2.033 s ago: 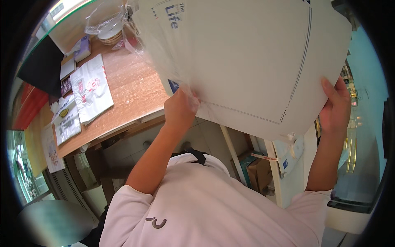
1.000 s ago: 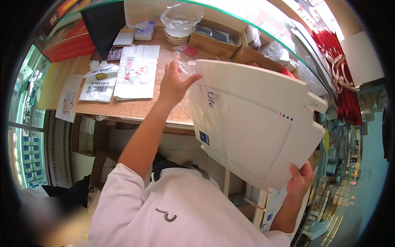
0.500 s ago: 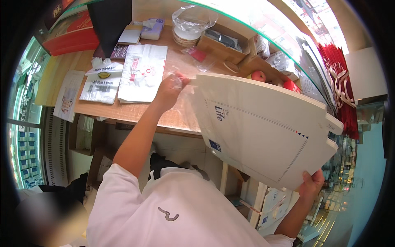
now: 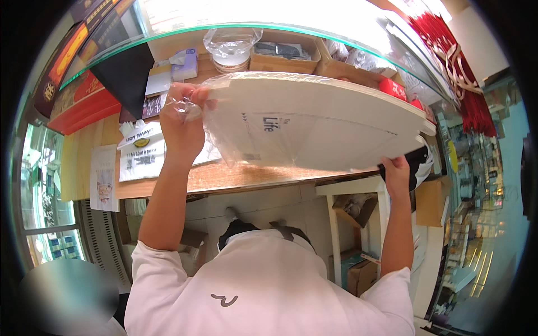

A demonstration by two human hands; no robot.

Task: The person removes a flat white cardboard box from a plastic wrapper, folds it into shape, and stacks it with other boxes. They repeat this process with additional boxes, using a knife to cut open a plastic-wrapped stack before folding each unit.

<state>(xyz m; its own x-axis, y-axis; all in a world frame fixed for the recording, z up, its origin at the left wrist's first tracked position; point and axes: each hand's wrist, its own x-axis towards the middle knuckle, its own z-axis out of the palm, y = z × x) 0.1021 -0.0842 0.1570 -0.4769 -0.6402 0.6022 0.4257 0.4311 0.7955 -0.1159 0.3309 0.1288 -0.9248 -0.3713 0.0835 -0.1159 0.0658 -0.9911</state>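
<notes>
Presently I note the white board stack (image 4: 325,126) at one o'clock, over the table (image 4: 235,178); left hand (image 4: 186,106) pinches plastic film (image 4: 217,112) at ten, right hand (image 4: 397,172) the stack's edge at three; level support advised.

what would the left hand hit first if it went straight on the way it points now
Beyond the clear plastic it grips, the left hand would probably meet the purple tissue pack first, though depth between them is unclear.
</notes>
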